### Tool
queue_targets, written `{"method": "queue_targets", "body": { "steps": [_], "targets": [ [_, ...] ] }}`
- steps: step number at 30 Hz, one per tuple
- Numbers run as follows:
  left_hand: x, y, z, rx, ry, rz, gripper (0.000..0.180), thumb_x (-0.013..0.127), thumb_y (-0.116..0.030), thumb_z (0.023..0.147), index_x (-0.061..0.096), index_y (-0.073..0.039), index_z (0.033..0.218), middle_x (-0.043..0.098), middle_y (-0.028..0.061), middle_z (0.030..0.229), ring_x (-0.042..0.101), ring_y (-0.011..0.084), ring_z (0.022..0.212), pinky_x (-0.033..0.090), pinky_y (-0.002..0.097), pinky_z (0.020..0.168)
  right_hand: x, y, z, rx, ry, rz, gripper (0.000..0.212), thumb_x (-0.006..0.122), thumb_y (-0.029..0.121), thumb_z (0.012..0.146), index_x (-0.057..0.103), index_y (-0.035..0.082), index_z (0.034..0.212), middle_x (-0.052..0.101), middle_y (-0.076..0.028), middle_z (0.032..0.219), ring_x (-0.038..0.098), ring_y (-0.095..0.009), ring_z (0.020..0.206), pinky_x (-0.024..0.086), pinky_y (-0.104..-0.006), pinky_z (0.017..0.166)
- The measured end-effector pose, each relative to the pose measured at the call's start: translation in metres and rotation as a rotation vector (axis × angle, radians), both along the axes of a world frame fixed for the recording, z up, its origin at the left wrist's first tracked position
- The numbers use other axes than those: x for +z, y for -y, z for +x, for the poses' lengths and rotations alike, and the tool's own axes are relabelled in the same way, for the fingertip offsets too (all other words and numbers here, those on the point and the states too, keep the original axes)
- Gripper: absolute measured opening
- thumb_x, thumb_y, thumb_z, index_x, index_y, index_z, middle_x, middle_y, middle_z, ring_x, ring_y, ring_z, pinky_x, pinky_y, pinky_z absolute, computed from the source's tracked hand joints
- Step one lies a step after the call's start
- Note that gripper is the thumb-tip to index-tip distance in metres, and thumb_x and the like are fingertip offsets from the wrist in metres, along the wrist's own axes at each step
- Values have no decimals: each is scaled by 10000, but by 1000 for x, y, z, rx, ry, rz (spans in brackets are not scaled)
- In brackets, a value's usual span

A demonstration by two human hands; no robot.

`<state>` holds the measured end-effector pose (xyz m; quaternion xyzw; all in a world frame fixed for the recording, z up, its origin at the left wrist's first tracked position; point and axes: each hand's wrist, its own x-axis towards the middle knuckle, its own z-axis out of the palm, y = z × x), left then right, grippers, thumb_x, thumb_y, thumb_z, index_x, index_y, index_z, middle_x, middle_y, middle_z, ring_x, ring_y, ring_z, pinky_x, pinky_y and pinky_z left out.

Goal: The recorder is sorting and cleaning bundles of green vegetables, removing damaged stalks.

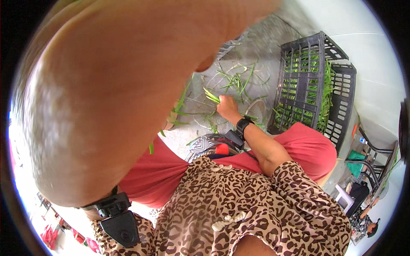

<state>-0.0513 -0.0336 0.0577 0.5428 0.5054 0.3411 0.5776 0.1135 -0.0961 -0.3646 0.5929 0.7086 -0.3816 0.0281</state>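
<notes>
Two black slatted plastic crates (314,81) stand on the concrete floor (265,47) at about two o'clock, one nested against the other, both holding long green stalks that show through the slats. Loose green stalks (235,79) lie scattered on the floor at twelve o'clock. The right hand (227,107), wearing a black wrist device (242,126), reaches down near the centre with fingers closed around a small bunch of green stalks (212,96). The left hand (124,85) is raised so close to the camera that it blurs; whether it is open or closed cannot be told.
</notes>
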Motion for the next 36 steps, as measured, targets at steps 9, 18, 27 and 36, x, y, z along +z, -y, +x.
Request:
{"method": "queue_targets", "body": {
  "steps": [9,18,27,36],
  "targets": [
    [4,10,-7,19,-4,-10,284,559,-193,899,520,-54,655,441,-13,525,387,75,425,360,244,409,-16,10,-2,-22,-115,107,149,477,60,732,528,4,860,582,-242,909,545,-431,873,436,-518,735],
    [3,9,-9,24,12,16,270,554,-195,903,519,-46,680,445,-12,532,390,75,426,366,244,408,-37,8,13,-42,-69,127,209,522,114,747,559,-21,902,595,-237,901,565,-429,868,455,-502,746],
    [1,3,-2,-2,9,2,258,548,-196,908,519,-39,705,449,-11,540,394,74,427,373,244,406,-91,7,36,40,-91,208,226,610,131,745,562,-16,910,593,-226,948,563,-400,915,462,-476,755],
    [8,9,-4,-5,-1,-22,247,542,-197,912,518,-32,730,453,-10,547,397,73,429,380,244,404,-20,11,17,103,69,35,137,524,104,799,551,5,890,576,-220,957,556,-410,923,461,-481,791]
  ]
}}
